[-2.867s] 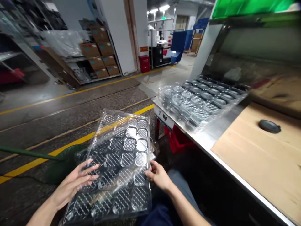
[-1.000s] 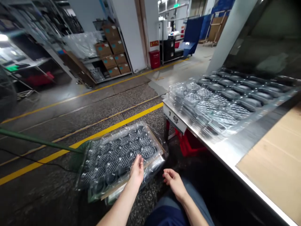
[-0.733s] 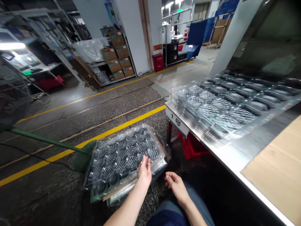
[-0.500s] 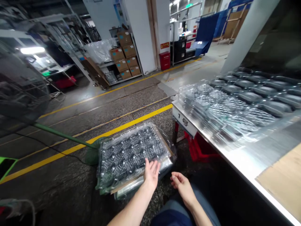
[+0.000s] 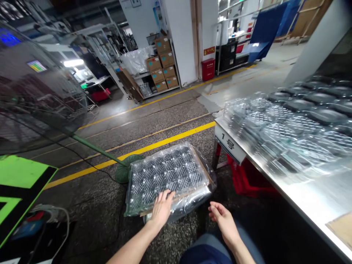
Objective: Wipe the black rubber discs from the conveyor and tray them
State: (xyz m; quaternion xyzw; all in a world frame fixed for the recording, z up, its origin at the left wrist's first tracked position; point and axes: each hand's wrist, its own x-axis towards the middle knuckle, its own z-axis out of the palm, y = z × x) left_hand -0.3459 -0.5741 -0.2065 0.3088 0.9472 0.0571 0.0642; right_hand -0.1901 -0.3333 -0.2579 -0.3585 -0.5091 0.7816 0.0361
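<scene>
"Two hands: what do they hold?"

"Nothing I can see. The left hand (image 5: 162, 208) is open, its fingers spread over the near edge of the clear tray (image 5: 169, 169). I can't tell if they push down or just float there."

"And the right hand (image 5: 223, 220)?"

"It is half curled, away from the tray. I can't tell if its fingertips meet (something tiny could hide in there)."

"Where is the tray?"

"Low down, on top of a wrapped pile (image 5: 176, 212), near the green fan base (image 5: 128, 167)."

"What could go wrong?"

"The tray looks thin, so a hard push might bend its little cups. Lifting one edge could bring up two trays, if another sticks underneath. And the loose plastic (image 5: 194, 201) in front could catch a finger and pull things crooked."

"What about the metal table (image 5: 316, 200)?"

"More clear trays (image 5: 275, 124) sit by its end. A bumped elbow might slide them off."
</scene>
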